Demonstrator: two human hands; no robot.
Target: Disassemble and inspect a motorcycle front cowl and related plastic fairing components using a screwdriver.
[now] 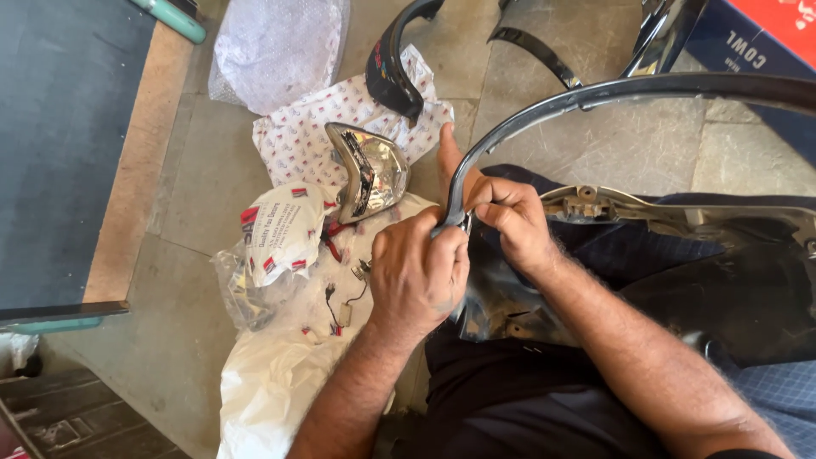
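Both hands meet at the lower end of a curved dark trim strip [595, 92], right over the person's lap. Left hand [418, 276] is closed around the strip's end from below, knuckles up. Right hand [510, 223] pinches the same end from the other side, fingers curled tight on it. Strip arcs up and away to the right, thin, glossy, one long bend. Under the hands sits a dark glossy body panel [680, 280] across the knees, with a grey mounting bracket edge just right of the right hand.

On the stone floor [204, 195], just left of the hands: a chrome headlight unit [370, 172], shield-shaped, reflective, lying on printed white wrapping paper [306, 136]. Below it a clear plastic bag [255, 280] with a labelled packet inside, plus small wired connectors [344, 304] on white sheet. Bubble wrap [276, 47] further up. Another black curved trim piece [393, 64] beyond the headlight, well apart from the hands. Blue cardboard box [756, 38] at top right. Nothing sits between the hands and the strip.
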